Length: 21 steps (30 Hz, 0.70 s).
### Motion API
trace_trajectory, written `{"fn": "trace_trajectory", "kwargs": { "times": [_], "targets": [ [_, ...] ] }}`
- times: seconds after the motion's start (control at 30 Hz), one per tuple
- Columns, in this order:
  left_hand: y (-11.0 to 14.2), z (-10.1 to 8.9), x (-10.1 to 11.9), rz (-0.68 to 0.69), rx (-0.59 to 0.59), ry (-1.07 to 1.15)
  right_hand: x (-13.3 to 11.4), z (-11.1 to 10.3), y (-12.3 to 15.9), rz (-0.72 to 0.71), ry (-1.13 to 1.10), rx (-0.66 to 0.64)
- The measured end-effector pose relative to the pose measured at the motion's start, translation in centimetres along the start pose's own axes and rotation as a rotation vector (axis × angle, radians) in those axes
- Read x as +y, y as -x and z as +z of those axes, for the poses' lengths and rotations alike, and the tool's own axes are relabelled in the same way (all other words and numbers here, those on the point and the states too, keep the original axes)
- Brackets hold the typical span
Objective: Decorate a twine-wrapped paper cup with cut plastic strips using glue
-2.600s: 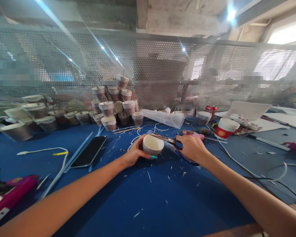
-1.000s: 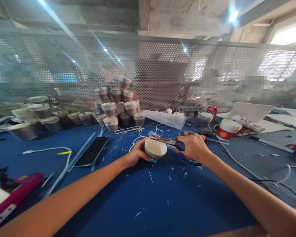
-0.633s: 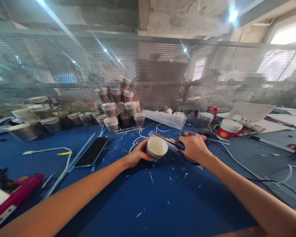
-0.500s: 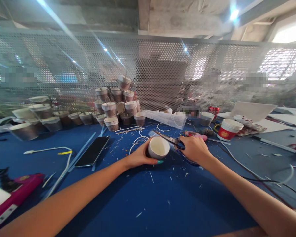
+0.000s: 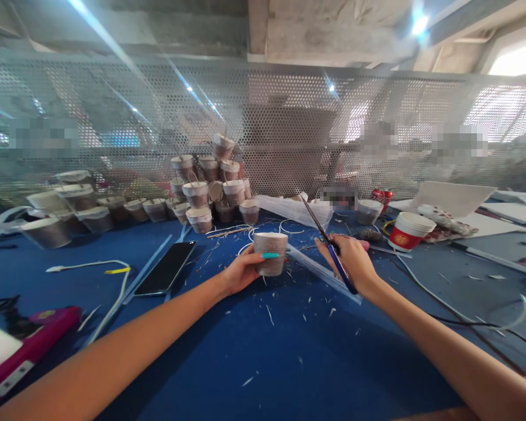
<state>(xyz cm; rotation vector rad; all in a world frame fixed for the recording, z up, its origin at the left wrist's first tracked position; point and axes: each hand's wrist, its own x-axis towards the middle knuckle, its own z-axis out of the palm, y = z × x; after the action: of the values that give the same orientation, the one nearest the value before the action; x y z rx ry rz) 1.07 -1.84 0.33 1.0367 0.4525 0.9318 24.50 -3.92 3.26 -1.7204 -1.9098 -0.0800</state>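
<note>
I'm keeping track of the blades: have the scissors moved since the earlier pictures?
Yes. The scissors have swung up and rightward: their tips, earlier below the clear plastic bundle in the picture, now reach its upper edge.

The left hand (image 5: 241, 270) is slim and bare, with a long, glossy turquoise thumbnail (image 5: 270, 255) at the tip of its thumb. The nail is narrow and elongated, evenly coloured, and reaches past the end of the thumb. Behind this hand, a slender wrist (image 5: 222, 283) widens smoothly into a bare left forearm (image 5: 131, 345), broadest farthest from the hand. The right hand (image 5: 351, 260) is likewise bare and slim, with a rounded back; its fingernails are too small and turned away to make out. Behind it, a narrow wrist opens into a bare, tapering right forearm (image 5: 442, 342).
</note>
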Motion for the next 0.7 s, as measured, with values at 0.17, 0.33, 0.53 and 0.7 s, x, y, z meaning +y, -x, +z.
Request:
{"fn": "trace_trajectory", "kwargs": {
  "times": [0.17,0.33,0.53,0.7],
  "targets": [
    [0.0,0.1,0.2,-0.018,-0.049,0.021,-0.4,-0.1,0.2,-0.017,0.024,-0.011],
    [0.0,0.2,0.2,-0.021,-0.005,0.015,-0.9,-0.3,0.5,-0.044,0.090,-0.054],
    [0.0,0.3,-0.2,0.073,0.159,-0.077,-1.4,-0.3,0.9,-0.094,0.090,-0.121],
    [-0.1,1.1,0.0,0.120,0.162,-0.167,-1.6,-0.1,1.4,-0.110,0.182,-0.143]
  ]
}}
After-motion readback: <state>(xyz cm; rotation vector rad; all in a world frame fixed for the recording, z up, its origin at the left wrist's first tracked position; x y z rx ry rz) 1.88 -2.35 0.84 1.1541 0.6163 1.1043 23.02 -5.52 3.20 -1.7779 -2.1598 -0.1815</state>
